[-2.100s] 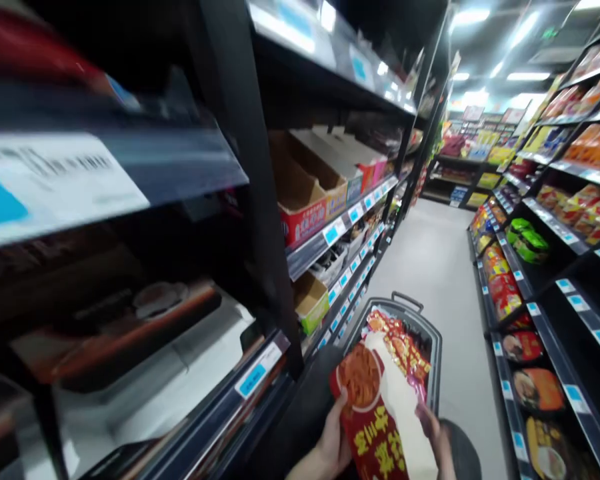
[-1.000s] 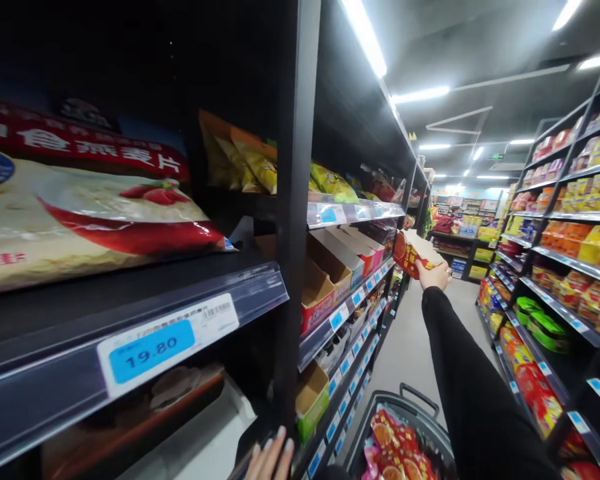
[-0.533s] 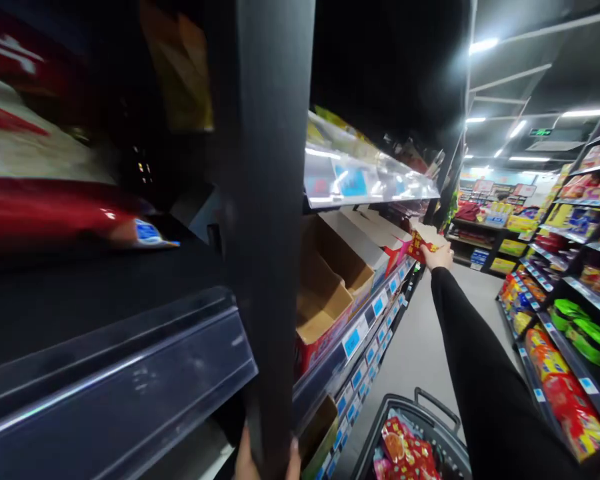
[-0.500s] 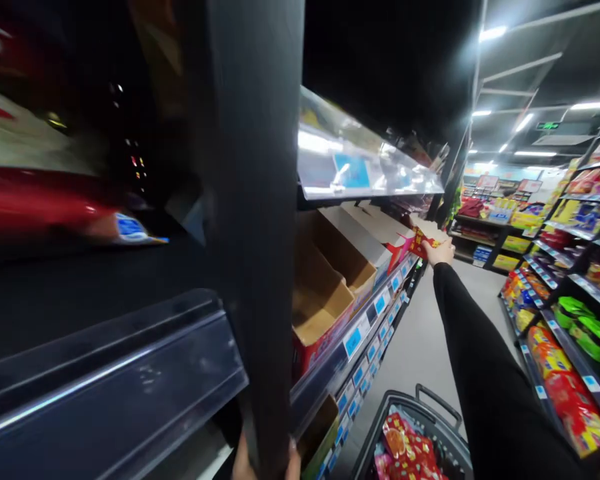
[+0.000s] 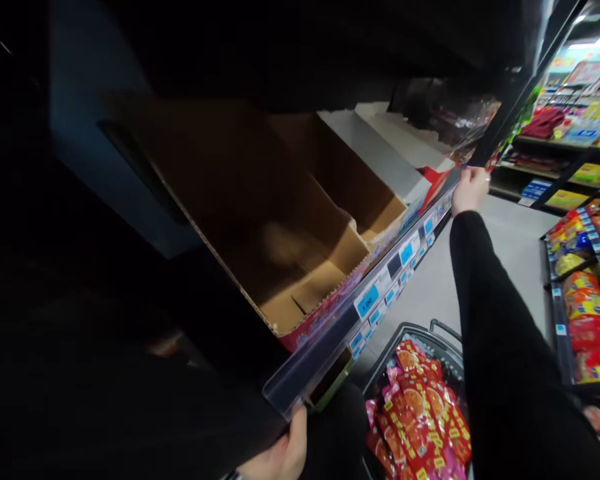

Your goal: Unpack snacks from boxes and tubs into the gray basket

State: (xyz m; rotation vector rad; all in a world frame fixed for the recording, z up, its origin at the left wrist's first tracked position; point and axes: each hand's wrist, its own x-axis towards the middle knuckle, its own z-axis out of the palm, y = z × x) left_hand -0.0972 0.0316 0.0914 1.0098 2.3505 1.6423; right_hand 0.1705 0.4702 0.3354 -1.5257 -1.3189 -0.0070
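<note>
The dark plastic shelf-edge rail lined with blue-and-white price tags point(image 5: 305, 377) runs diagonally from lower centre up toward the far right, with both hands at it. The left hand point(image 5: 277, 453) is at its near end, thumb raised against the lower corner; the fingers are hidden, so its grip cannot be determined. The right hand point(image 5: 471, 189) is at the far end, knuckles upward, fingers bent in at the edge; whether it grasps anything cannot be determined. The right arm, in a black sleeve point(image 5: 495, 287), is extended forward. Behind the rail sits an open-topped brown cardboard box with a red printed front point(image 5: 300, 240). Below, a dark plastic basket point(image 5: 410, 328) contains red glossy packets with yellow lettering point(image 5: 420, 407).
</note>
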